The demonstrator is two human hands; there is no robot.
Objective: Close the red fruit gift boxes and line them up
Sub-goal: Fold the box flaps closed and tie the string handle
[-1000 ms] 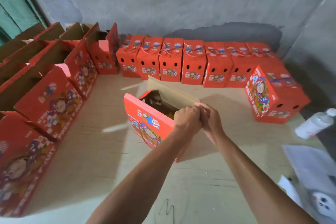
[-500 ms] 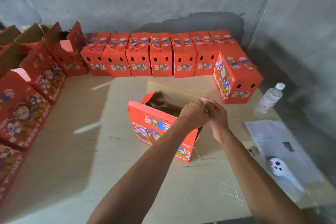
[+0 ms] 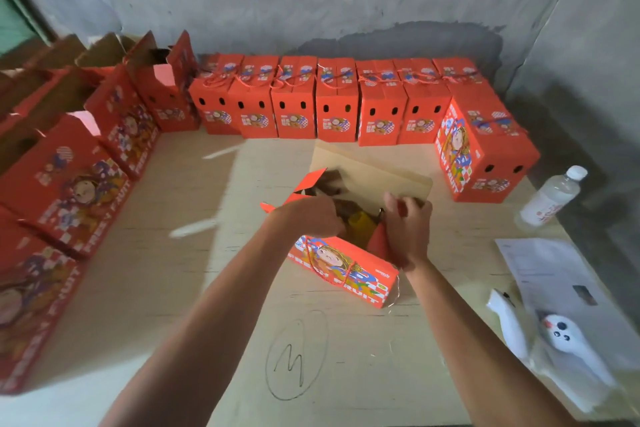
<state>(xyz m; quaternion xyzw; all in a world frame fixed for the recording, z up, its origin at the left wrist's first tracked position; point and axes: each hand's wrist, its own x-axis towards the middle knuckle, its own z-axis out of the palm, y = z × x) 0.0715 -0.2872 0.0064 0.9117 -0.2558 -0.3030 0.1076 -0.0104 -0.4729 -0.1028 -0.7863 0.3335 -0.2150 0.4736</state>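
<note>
The open box (image 3: 341,263) holds something yellow among dark contents. The left hand (image 3: 311,218) curls on its near flap; the right hand (image 3: 408,229) pinches the right flap, fingers bent.

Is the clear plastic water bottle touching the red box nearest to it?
Apart. The head view shows bare tabletop between the clear plastic water bottle and the closed red gift box at the row's right end.

left hand (image 3: 311,218): bare, no glove, ring or watch | right hand (image 3: 408,229): bare likewise | both forearms: bare, no sleeve in view
</note>
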